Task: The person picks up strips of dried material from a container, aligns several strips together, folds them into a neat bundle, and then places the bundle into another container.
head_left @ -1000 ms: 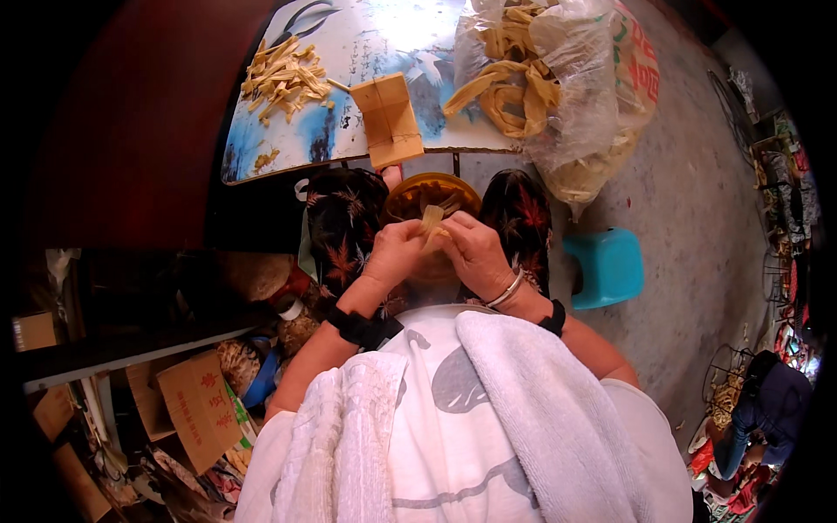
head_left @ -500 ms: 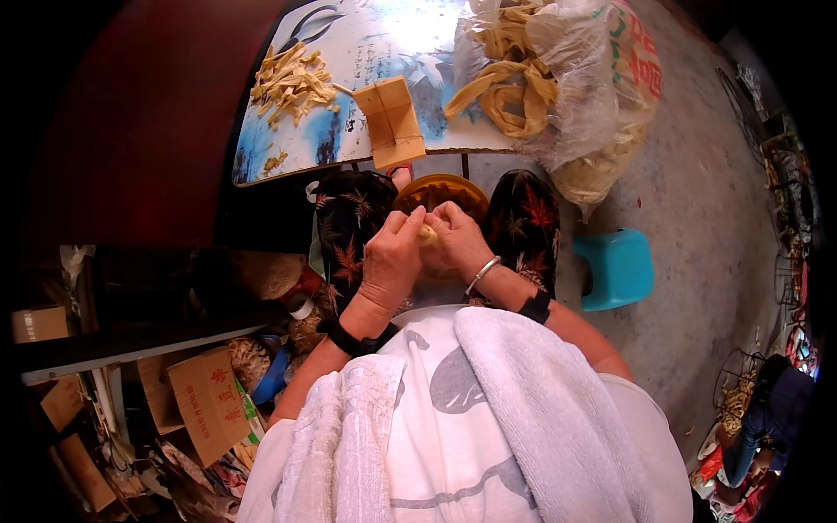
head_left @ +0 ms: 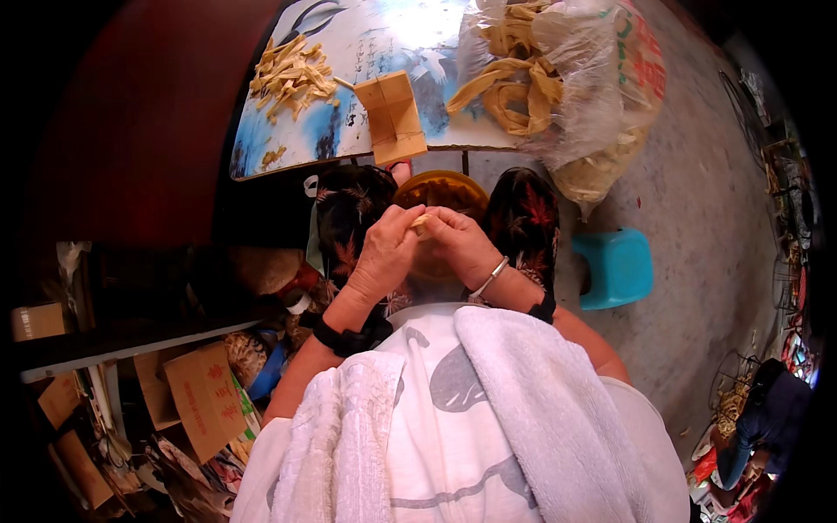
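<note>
My left hand [head_left: 386, 248] and my right hand [head_left: 462, 247] meet in front of me, their fingers and thumbs pinched on a small pale yellow strip [head_left: 422, 220]. Only a short bit of it shows; the fingers cover the rest. Just beyond and below them, between my knees, a round yellow basin [head_left: 478, 185] holds something dark I cannot make out. Several similar pale strips [head_left: 292, 77] lie heaped at the table's far left. Longer looped tan bands [head_left: 521, 96] lie by a clear plastic bag [head_left: 584, 113] at the right.
The painted table [head_left: 288, 144] stands ahead, with a folded piece of cardboard [head_left: 390, 118] at its near edge. A turquoise stool [head_left: 617, 268] is on the concrete floor to my right. Cardboard boxes [head_left: 205, 401] and a shelf are at my left. Another person [head_left: 772, 423] is at the far lower right.
My hands have turned a little, and the strip between them now lies flatter with less showing. My right wrist has shifted slightly toward me. Both hands keep hold.
</note>
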A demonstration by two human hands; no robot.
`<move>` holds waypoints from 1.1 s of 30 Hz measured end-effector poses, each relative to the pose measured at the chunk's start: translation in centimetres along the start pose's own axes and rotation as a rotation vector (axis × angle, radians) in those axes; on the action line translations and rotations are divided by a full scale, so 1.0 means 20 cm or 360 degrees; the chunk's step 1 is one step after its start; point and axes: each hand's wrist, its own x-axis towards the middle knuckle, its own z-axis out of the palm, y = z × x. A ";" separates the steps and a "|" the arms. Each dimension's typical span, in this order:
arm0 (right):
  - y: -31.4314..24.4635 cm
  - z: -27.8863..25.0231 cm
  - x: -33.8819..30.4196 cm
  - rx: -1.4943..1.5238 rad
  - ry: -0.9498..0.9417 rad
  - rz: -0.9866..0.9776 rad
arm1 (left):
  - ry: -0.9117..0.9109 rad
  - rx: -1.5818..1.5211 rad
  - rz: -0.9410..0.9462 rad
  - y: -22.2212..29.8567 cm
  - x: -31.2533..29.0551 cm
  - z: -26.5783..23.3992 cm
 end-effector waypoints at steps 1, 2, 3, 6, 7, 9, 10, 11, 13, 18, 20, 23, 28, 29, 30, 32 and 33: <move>-0.03 0.02 -0.02 0.0186 -0.0060 0.0116 | 0.0019 0.0033 0.0066 0.00 0.01 -0.01; -0.05 0.04 -0.03 0.0373 -0.0117 0.0232 | 0.0038 0.0065 0.0132 -0.01 0.01 -0.02; -0.07 0.04 -0.04 0.0383 -0.0181 0.0282 | 0.0087 0.0116 0.0058 0.00 0.01 -0.02; -0.10 0.05 -0.05 0.0362 -0.0327 0.0376 | 0.0172 0.0284 -0.0220 -0.01 0.00 -0.01; -0.12 0.06 -0.05 0.0134 -0.0255 0.0336 | 0.0135 0.0127 -0.0410 -0.04 0.00 -0.01; -0.16 0.09 -0.07 -0.0325 -0.0112 0.0250 | 0.0060 -0.0194 -0.0784 -0.10 0.00 0.00; -0.16 0.09 -0.07 -0.0531 -0.0026 0.0060 | 0.0084 -0.0543 -0.0799 -0.12 -0.01 0.01; -0.15 0.09 -0.07 -0.0736 0.0058 -0.0134 | 0.0108 -0.0891 -0.0807 -0.13 -0.03 0.02; -0.14 0.08 -0.05 -0.0990 0.0176 -0.0419 | 0.0101 -0.1307 -0.0830 -0.09 -0.04 0.02; -0.12 0.09 -0.04 -0.1276 0.0162 -0.0599 | 0.0113 -0.0932 -0.0711 -0.04 -0.06 0.02; -0.12 0.06 -0.02 -0.1319 0.0250 -0.0646 | 0.0170 -0.0647 -0.0661 -0.10 -0.06 -0.02; -0.17 0.04 -0.05 -0.1414 0.0221 -0.0487 | 0.0183 -0.0747 -0.0738 -0.12 -0.05 -0.12; -0.14 0.08 -0.05 -0.1308 0.0359 -0.0367 | 0.0196 -0.1950 -0.0956 -0.14 -0.04 -0.10; -0.13 0.10 -0.04 -0.1328 0.0362 -0.0517 | 0.0239 -0.2109 -0.0994 -0.11 -0.05 -0.08; -0.12 0.12 -0.04 -0.1353 0.0365 -0.0667 | 0.0114 -0.2164 -0.0878 -0.12 -0.06 -0.04; -0.12 0.17 -0.05 -0.1363 0.0299 -0.0802 | 0.0163 -0.2142 -0.0799 -0.11 -0.06 0.03; -0.13 0.16 -0.05 -0.1506 0.0321 -0.0839 | 0.0178 -0.2121 -0.0820 -0.10 -0.06 0.04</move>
